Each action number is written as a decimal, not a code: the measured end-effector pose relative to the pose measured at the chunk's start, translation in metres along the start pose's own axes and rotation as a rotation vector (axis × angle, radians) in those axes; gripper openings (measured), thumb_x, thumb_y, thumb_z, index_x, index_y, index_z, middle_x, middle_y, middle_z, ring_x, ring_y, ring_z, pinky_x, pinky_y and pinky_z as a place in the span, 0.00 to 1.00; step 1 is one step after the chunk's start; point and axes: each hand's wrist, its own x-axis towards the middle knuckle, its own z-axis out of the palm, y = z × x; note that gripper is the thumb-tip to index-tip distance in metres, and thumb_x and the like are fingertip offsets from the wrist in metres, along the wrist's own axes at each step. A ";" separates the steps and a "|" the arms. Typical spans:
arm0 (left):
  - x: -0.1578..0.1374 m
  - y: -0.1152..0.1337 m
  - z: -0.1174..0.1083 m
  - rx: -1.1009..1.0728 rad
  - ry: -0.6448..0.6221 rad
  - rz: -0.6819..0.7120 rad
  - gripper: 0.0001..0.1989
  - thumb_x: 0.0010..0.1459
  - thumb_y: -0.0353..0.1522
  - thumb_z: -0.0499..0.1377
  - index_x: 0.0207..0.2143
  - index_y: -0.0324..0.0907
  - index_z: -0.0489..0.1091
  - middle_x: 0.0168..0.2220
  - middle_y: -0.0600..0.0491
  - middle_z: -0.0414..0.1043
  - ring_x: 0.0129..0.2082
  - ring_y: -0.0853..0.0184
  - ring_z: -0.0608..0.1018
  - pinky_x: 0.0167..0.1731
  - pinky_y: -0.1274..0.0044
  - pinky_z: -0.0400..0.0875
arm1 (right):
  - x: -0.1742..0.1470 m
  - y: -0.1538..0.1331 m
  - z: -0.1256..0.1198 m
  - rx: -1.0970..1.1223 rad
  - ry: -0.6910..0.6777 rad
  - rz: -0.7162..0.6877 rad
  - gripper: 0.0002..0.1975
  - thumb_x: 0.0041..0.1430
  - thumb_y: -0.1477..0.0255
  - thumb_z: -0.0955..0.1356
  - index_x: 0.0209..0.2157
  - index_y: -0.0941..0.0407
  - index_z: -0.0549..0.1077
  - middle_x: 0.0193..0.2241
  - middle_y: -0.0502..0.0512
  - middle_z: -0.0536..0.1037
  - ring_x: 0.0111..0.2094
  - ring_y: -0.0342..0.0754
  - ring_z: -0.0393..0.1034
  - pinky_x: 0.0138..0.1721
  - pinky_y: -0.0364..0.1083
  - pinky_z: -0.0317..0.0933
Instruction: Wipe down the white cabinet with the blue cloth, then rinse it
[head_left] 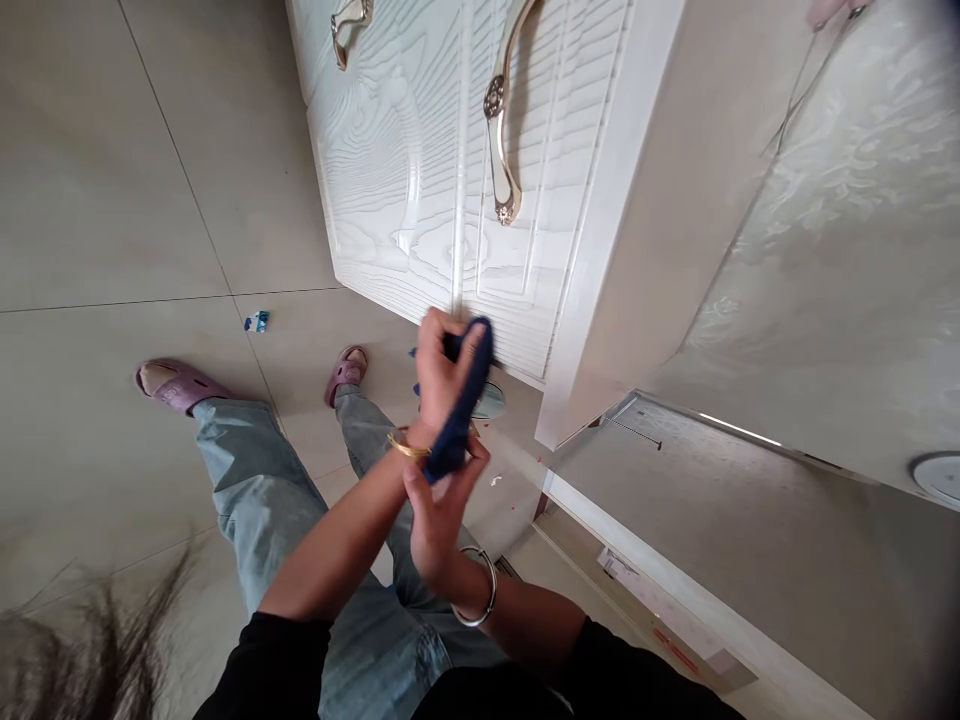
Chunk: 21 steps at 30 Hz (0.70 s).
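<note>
A navy blue cloth point(461, 410), narrow and folded lengthwise like a sock, is stretched between my two hands. My left hand point(441, 370), with a gold bracelet at the wrist, is closed with its thumb pressed on the upper part of the cloth. Below it, my right hand point(446, 505) has its fingers and thumb around the cloth's lower end; a silver bangle point(491, 590) circles that wrist. Blur hides the cloth's exact kind. Behind the hands, an oval pale object point(491, 402) on the floor is partly covered.
A white wood-grain cabinet point(397, 170) with metal handles point(504, 150) stands just ahead. A small blue-and-white packet point(256, 321) lies on the tiled floor point(90, 200). To the right is a pale ledge point(720, 500). My feet wear mauve clogs point(180, 385).
</note>
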 end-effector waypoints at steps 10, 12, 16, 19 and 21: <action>0.012 0.017 0.017 0.071 0.075 0.168 0.17 0.67 0.44 0.61 0.30 0.47 0.62 0.31 0.55 0.63 0.33 0.66 0.67 0.39 0.71 0.65 | 0.015 -0.016 0.001 -0.018 0.006 -0.049 0.30 0.59 0.63 0.72 0.57 0.51 0.56 0.58 0.62 0.66 0.58 0.51 0.66 0.62 0.57 0.61; 0.021 0.031 0.025 0.090 0.012 0.280 0.16 0.65 0.44 0.63 0.31 0.46 0.63 0.33 0.54 0.65 0.35 0.65 0.68 0.42 0.71 0.65 | 0.020 -0.023 0.003 0.014 0.085 -0.108 0.30 0.60 0.63 0.72 0.58 0.50 0.55 0.59 0.62 0.65 0.58 0.51 0.66 0.63 0.58 0.60; 0.044 0.029 0.029 0.147 0.002 0.364 0.14 0.68 0.42 0.60 0.33 0.46 0.64 0.35 0.54 0.66 0.38 0.65 0.69 0.43 0.71 0.65 | 0.037 -0.029 0.013 0.035 0.037 -0.161 0.29 0.60 0.63 0.72 0.58 0.51 0.57 0.60 0.63 0.65 0.61 0.53 0.64 0.65 0.58 0.58; 0.056 -0.004 0.010 0.308 0.105 0.301 0.11 0.71 0.41 0.55 0.36 0.46 0.65 0.37 0.53 0.67 0.39 0.65 0.69 0.44 0.72 0.65 | 0.046 -0.021 0.025 -0.032 -0.024 -0.065 0.28 0.59 0.62 0.71 0.57 0.52 0.58 0.60 0.63 0.66 0.60 0.52 0.65 0.63 0.56 0.60; 0.058 -0.027 -0.007 0.450 0.125 0.250 0.10 0.72 0.40 0.55 0.38 0.45 0.67 0.39 0.51 0.68 0.41 0.64 0.69 0.46 0.71 0.65 | 0.048 -0.012 0.031 -0.063 -0.005 0.017 0.27 0.59 0.62 0.70 0.56 0.52 0.59 0.57 0.62 0.69 0.57 0.51 0.67 0.62 0.55 0.62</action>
